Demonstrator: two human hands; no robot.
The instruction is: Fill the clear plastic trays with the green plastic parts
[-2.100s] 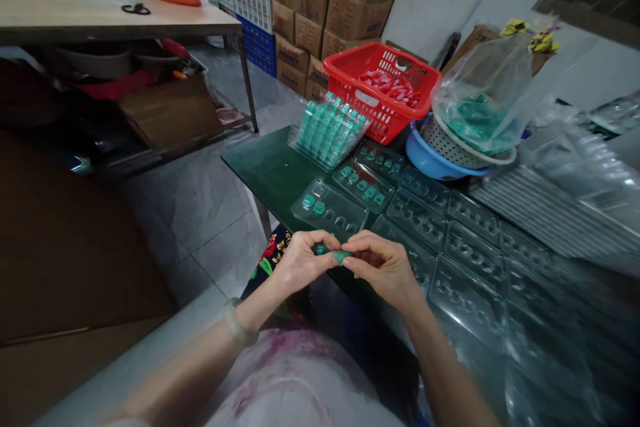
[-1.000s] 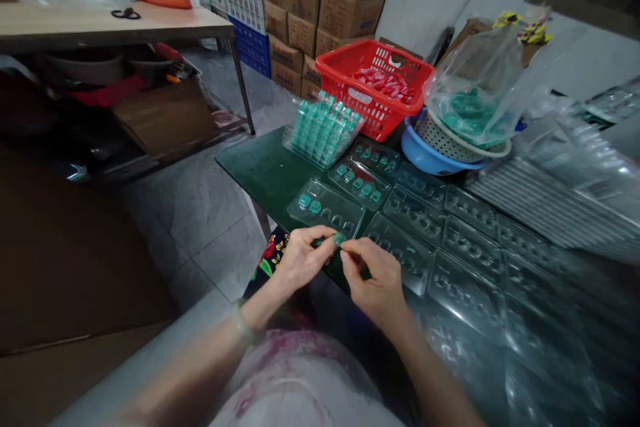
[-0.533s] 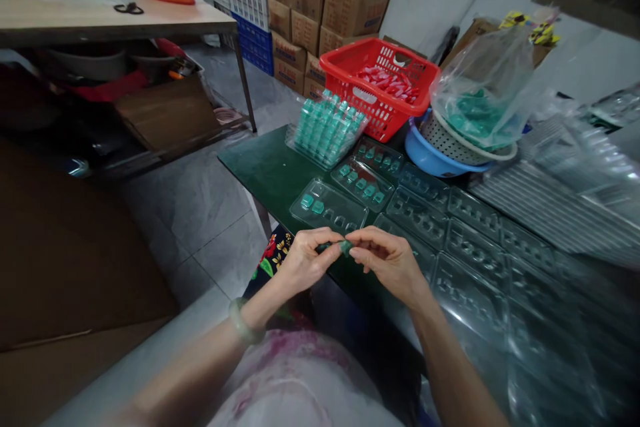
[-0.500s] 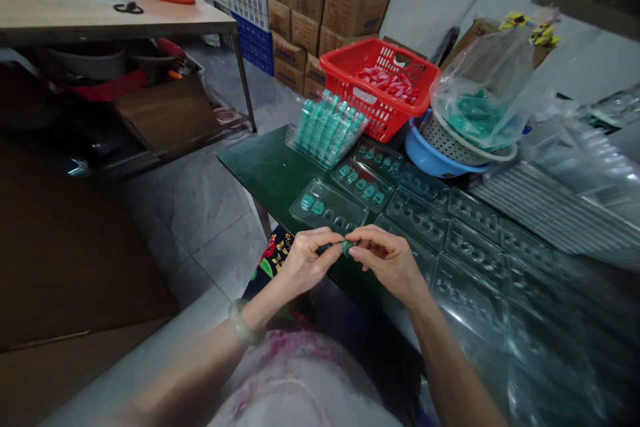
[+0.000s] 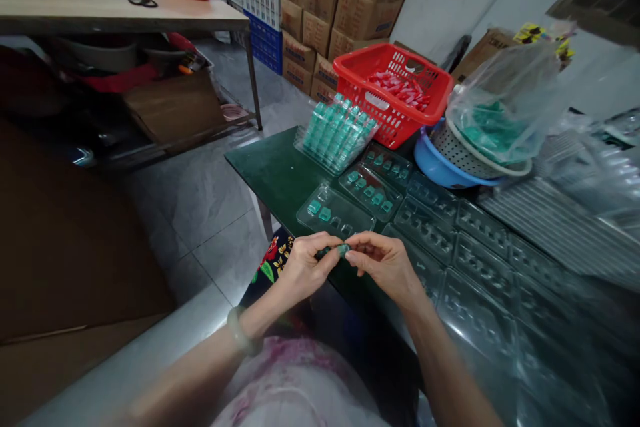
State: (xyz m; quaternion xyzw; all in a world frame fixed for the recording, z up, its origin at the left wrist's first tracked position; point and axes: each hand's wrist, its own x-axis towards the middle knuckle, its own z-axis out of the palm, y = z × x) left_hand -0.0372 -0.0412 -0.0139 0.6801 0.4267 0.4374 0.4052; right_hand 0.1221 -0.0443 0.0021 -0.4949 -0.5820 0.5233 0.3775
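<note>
Fingertips of both hands meet on one small green piece (image 5: 343, 250), just below and right of the frame's centre. Thumb and forefinger of the left hand (image 5: 306, 267) pinch it from the left; those of the right hand (image 5: 385, 263) bear on its right end, the remaining fingers curled inward. From my end it looks translucent and glossy, so I judge it very light, with a smooth face that could slip or twist if pinched off-centre. Whether it is stiff or soft I cannot tell; I would treat it as easily dented. I would grip it lightly by opposite sides, using the finger pads. A darker green bit (image 5: 323, 253) shows deeper in the left grip; I cannot tell whether it belongs to the same piece. The green piece sits out at the tips, clear of both palms, seemingly near the front edge of the dark green table (image 5: 267, 160). Just above the hands in the picture, a clear plastic tray (image 5: 353, 207) bears two green blocks (image 5: 314, 207) towards its left end.
</note>
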